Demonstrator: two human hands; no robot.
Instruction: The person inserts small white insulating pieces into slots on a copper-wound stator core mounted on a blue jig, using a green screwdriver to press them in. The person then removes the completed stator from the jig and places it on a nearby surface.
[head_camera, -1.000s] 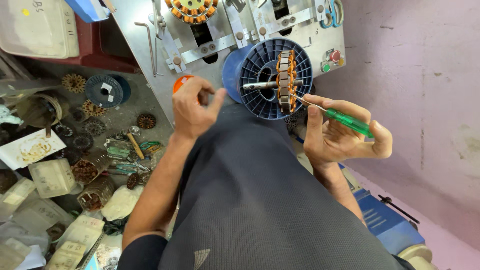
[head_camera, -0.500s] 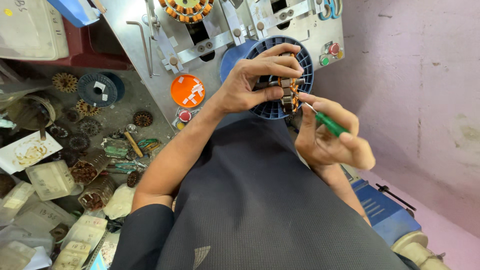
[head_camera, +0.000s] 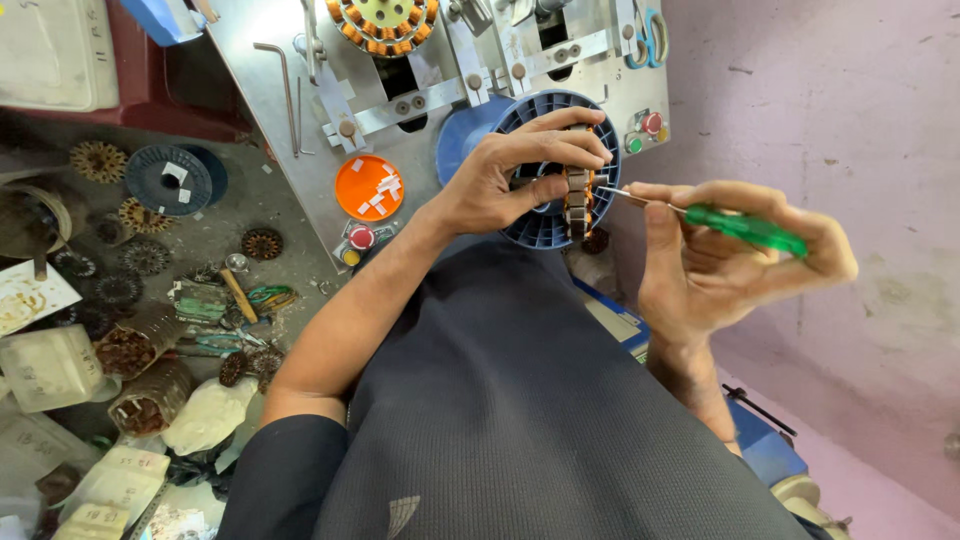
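Observation:
My left hand (head_camera: 515, 170) grips a round motor stator (head_camera: 577, 203) with copper windings, held edge-on in front of a blue plastic spool (head_camera: 600, 130) on the grey metal winding machine (head_camera: 400, 110). My right hand (head_camera: 720, 255) holds a green-handled screwdriver (head_camera: 745, 228); its thin metal tip touches the right side of the stator. A second wound stator (head_camera: 385, 22) sits mounted at the machine's top.
An orange lid (head_camera: 368, 187) with white paper bits lies on the machine plate, above a red button (head_camera: 360, 238). Scissors (head_camera: 648, 35) hang at top right. Left of me lie several stators, a blue spool (head_camera: 172, 180), tools and plastic bags. A pink wall (head_camera: 840, 90) stands right.
My left hand has moved from the orange lid to the stator and closed on it. My right hand has shifted right and the screwdriver now lies nearly level, tip at the stator.

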